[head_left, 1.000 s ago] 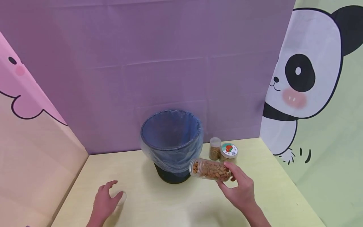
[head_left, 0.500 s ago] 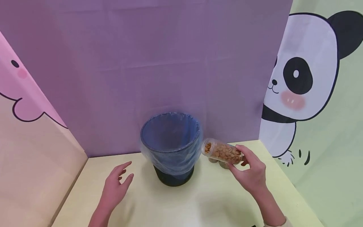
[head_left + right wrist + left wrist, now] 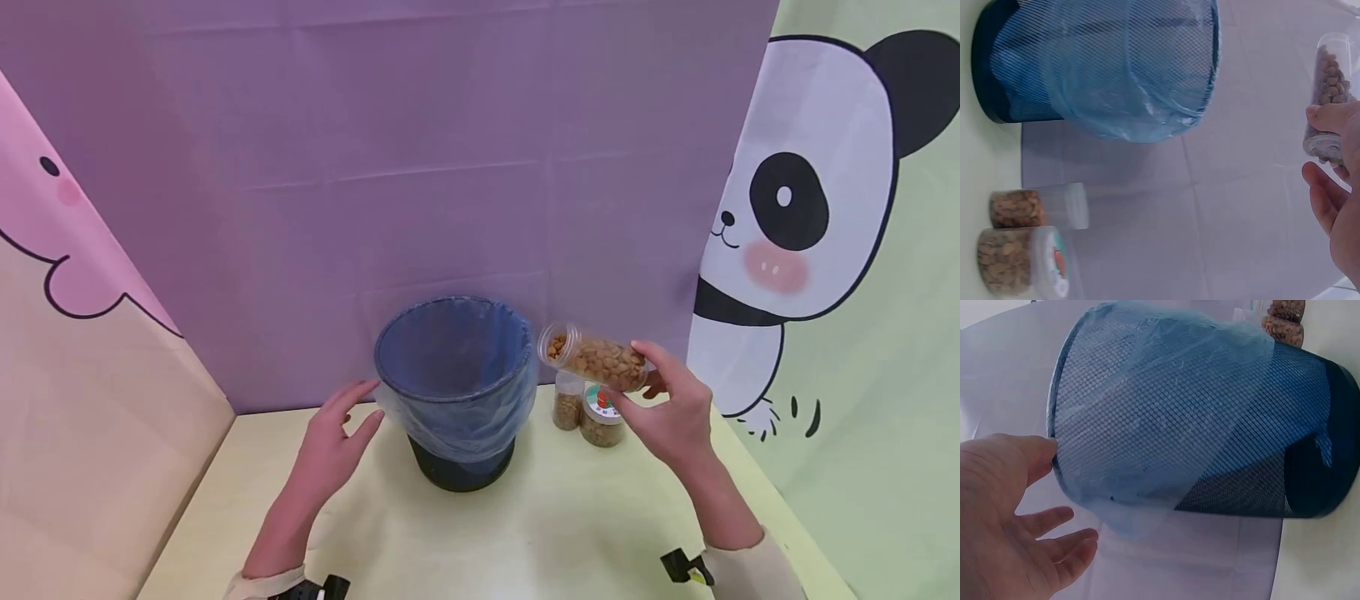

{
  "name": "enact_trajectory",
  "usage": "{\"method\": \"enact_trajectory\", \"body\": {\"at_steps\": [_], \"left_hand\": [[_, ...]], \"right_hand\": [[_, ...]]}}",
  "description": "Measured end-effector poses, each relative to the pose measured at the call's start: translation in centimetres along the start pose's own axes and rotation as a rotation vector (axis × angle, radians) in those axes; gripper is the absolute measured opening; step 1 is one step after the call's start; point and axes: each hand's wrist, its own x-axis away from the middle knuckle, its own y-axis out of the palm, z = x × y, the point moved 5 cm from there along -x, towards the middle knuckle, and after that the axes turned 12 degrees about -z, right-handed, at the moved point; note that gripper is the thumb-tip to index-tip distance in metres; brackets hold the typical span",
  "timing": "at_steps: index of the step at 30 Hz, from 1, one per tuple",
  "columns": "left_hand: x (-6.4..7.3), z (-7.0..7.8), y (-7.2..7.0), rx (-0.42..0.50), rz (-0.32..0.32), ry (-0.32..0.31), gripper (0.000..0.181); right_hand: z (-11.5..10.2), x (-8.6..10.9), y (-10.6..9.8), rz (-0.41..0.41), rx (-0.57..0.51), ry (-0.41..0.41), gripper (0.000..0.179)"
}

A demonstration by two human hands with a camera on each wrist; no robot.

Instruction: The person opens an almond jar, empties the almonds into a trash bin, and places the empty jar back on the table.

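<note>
My right hand (image 3: 673, 410) grips a clear plastic jar (image 3: 606, 363) near its base. Small brown, nut-like pieces fill much of the jar, which lies almost sideways in the air, its uncovered mouth facing left toward the bin. My left hand (image 3: 330, 446) is beside the left rim of a dark mesh bin (image 3: 1235, 444), fingers loosely spread and empty. In the left wrist view one fingertip is right at that rim. A translucent blue bag (image 3: 468, 425) lines the bin and folds over its outside.
Two more containers of brown pieces stand right of the bin: a slim clear one (image 3: 1035, 206) and a wider jar (image 3: 1010, 259) with a printed lid. A purple backdrop (image 3: 337, 208) rises behind the bin. The pale table (image 3: 465, 550) runs toward me.
My right hand has raised the jar up and to the right, away from the bin's front. My left hand has left the tabletop, rising rightward to the bin rim.
</note>
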Motion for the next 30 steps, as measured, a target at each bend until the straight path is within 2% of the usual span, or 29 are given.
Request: {"method": "enact_trajectory", "body": {"at_steps": [5, 8, 11, 15, 18, 22, 30], "left_hand": [[-1.5, 0.6, 0.7, -0.014, -0.019, 0.011, 0.053], [-2.0, 1.0, 0.9, -0.008, -0.015, 0.021, 0.055], [-2.3, 1.2, 1.1, -0.007, -0.018, 0.006, 0.056], [-2.7, 1.2, 1.4, 0.021, -0.047, -0.01, 0.052], [-3.0, 1.1, 1.7, 0.079, -0.062, 0.01, 0.044], [-3.1, 0.9, 2.0, 0.129, -0.056, 0.044, 0.037], [-3.2, 0.5, 2.2, 0.116, -0.033, 0.073, 0.029]], "right_hand": [[0.0, -2.0, 0.0, -0.04, -0.009, 0.025, 0.069], [0.1, -3.1, 0.1, -0.061, -0.013, 0.03, 0.068], [0.2, -4.0, 0.2, -0.065, -0.01, 0.021, 0.066], [0.5, -5.2, 0.3, -0.06, 0.007, 0.003, 0.063], [0.9, -5.9, 0.3, -0.069, 0.029, -0.007, 0.062], [1.6, -6.7, 0.8, -0.086, 0.059, -0.02, 0.062], [2.8, -6.9, 2.9, -0.161, 0.102, -0.006, 0.061]]}}
